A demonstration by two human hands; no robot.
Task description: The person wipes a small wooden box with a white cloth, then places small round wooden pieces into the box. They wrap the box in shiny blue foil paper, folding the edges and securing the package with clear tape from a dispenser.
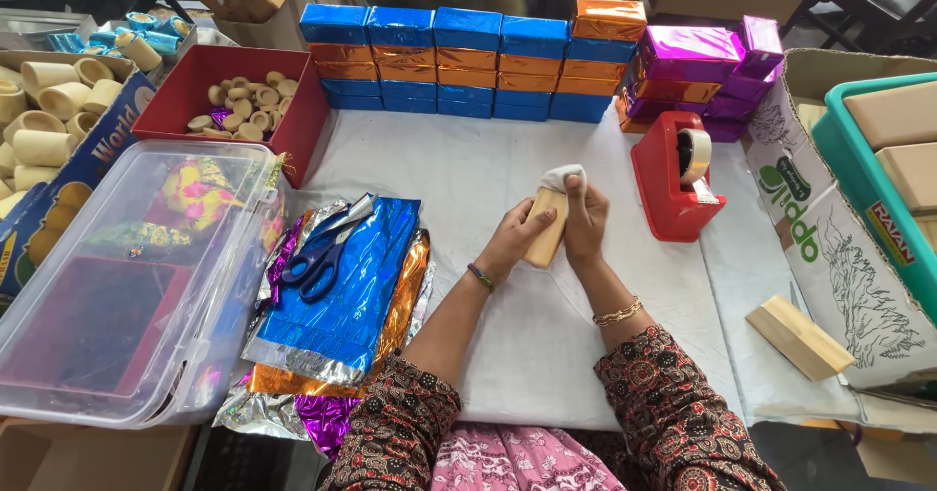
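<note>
At the centre of the frame both hands hold a small wooden block [547, 229] upright above the white-covered bench [468, 174]. The left hand [514, 237] has its grip closed around the block's left side, fingers wrapped on its face. The right hand [584, 225] pinches a white cloth [563, 176] against the block's top end, thumb on the cloth.

Just left of the hands lies a pile of foil sheets [342, 296], blue on top with orange, silver and purple edges showing beneath, and blue-handled scissors [322, 252] rest on the blue sheet. Further left, a clear plastic tub [127, 286] fills the lower left of the frame.

In the upper left, a red box [185, 91] holds small wooden rings, and beside it a printed carton [59, 130] holds pale wooden cylinders.

Along the top of the frame stands a wall of wrapped blocks [468, 61] in blue and orange foil, with purple ones [698, 61] at its right end. Just right of the hands sits a red tape dispenser [673, 174].

At the lower right another bare block [798, 337] lies on the bench, beside a cardboard box [830, 227] holding a teal crate [839, 130].
</note>
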